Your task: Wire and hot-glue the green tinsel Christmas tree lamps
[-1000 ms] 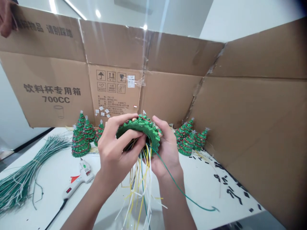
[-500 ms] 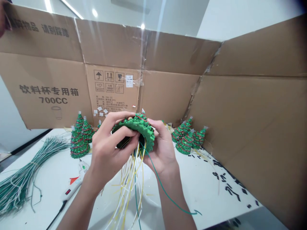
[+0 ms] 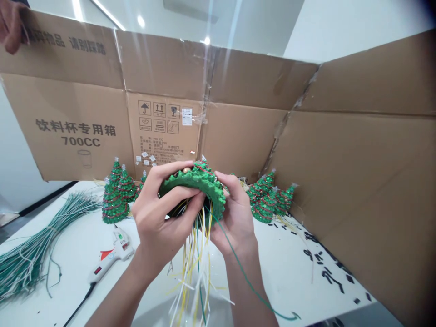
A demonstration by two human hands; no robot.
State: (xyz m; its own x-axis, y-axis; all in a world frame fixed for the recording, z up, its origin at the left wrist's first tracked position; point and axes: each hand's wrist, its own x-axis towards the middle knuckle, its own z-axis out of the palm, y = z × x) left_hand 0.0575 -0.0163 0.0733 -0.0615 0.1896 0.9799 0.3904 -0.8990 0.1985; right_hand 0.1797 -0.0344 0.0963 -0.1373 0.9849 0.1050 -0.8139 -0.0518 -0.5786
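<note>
Between my hands is a small green Christmas tree ornament (image 3: pixel 216 200), tilted so its hollow underside faces me. My left hand (image 3: pixel 166 204) grips the left rim, with thumb and a finger reaching to the opening. My right hand (image 3: pixel 236 213) is wrapped around the right side; some of its fingers are hidden behind the tree. Yellow and white wires (image 3: pixel 192 272) hang in a bunch out of the hollow base. One longer green wire (image 3: pixel 245 272) curves away to the lower right. Red trim and a gold bead show on the tree's outer side.
Finished-looking small trees (image 3: pixel 116 200) stand at left, more trees (image 3: pixel 267 200) at right. A glue gun (image 3: pixel 112 256) lies left of my forearm, beside a bundle of green and white wires (image 3: pixel 30 254). Black bits (image 3: pixel 329 274) litter the right edge. Cardboard (image 3: pixel 245 136) walls the back; another person's hand (image 3: pixel 12 27) holds its top.
The tree and both hands sit slightly further right in view, and more of the tree's underside shows. The other person's hand shows more at the upper left. Both my hands keep their hold.
</note>
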